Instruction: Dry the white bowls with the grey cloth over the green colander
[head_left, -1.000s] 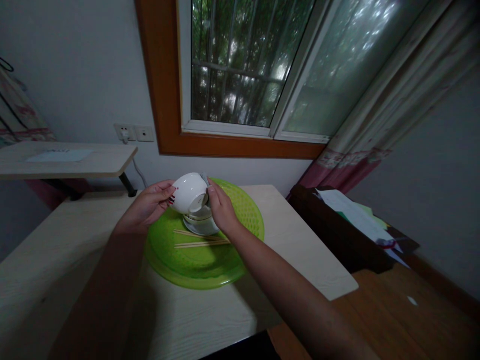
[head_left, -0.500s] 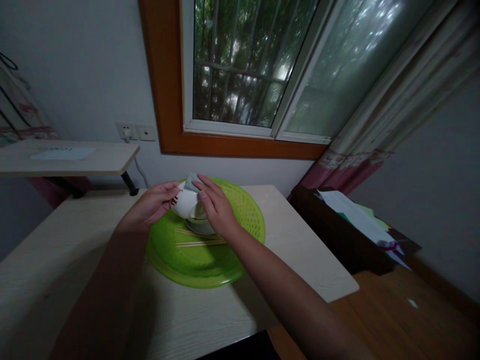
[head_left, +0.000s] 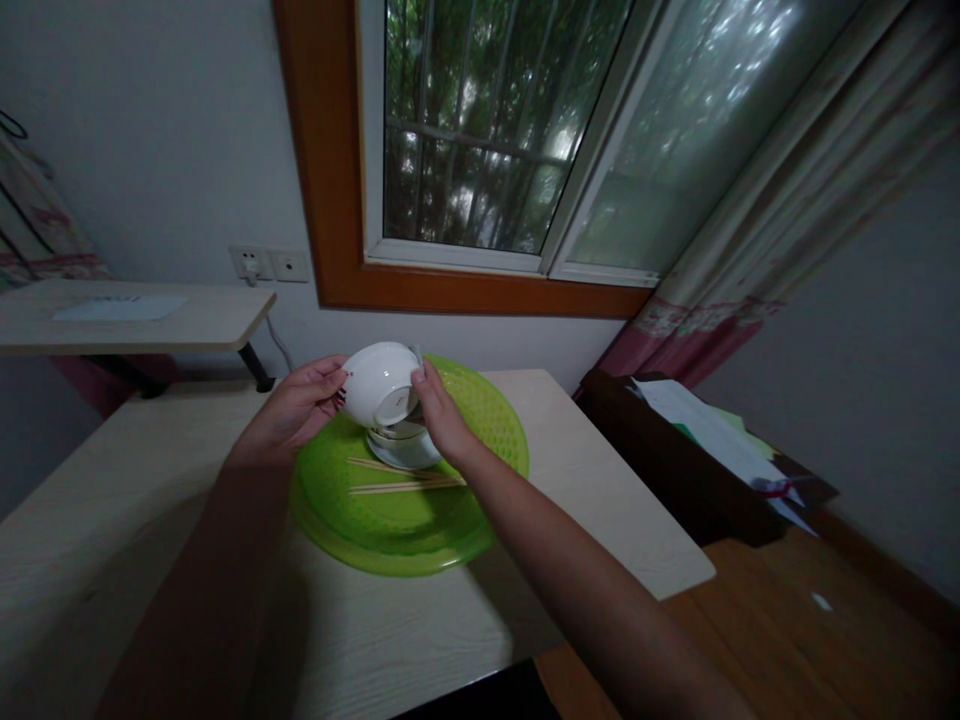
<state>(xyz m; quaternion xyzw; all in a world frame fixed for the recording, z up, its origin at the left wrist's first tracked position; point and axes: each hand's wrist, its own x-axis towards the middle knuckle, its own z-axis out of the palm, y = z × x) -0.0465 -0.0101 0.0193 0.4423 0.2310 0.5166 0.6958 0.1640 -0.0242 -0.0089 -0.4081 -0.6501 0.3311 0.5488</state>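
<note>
My left hand (head_left: pixel 304 405) grips the side of a white bowl (head_left: pixel 373 383) with small red marks. The bowl is tilted, its foot facing me and to the right. Around the bowl's right edge curls my right hand (head_left: pixel 441 412), with a bit of grey cloth (head_left: pixel 417 353) showing above its fingers; most of the cloth is hidden. Below the held bowl, other white dishes (head_left: pixel 409 455) sit stacked on a round green tray (head_left: pixel 390 555). Light wooden chopsticks (head_left: pixel 397 488) lie on the tray in front of the stack.
The tray rests on a pale wooden table (head_left: pixel 592 480). A raised shelf (head_left: pixel 202 315) with a sheet of paper stands at the left. Behind are a wall socket (head_left: pixel 251 262) and a window. Papers (head_left: pixel 705 435) lie on dark furniture at the right.
My right hand with the cloth has moved from the bowl's near outer face to its right edge, leaving the bowl's outside and foot in sight. The left hand keeps its hold.
</note>
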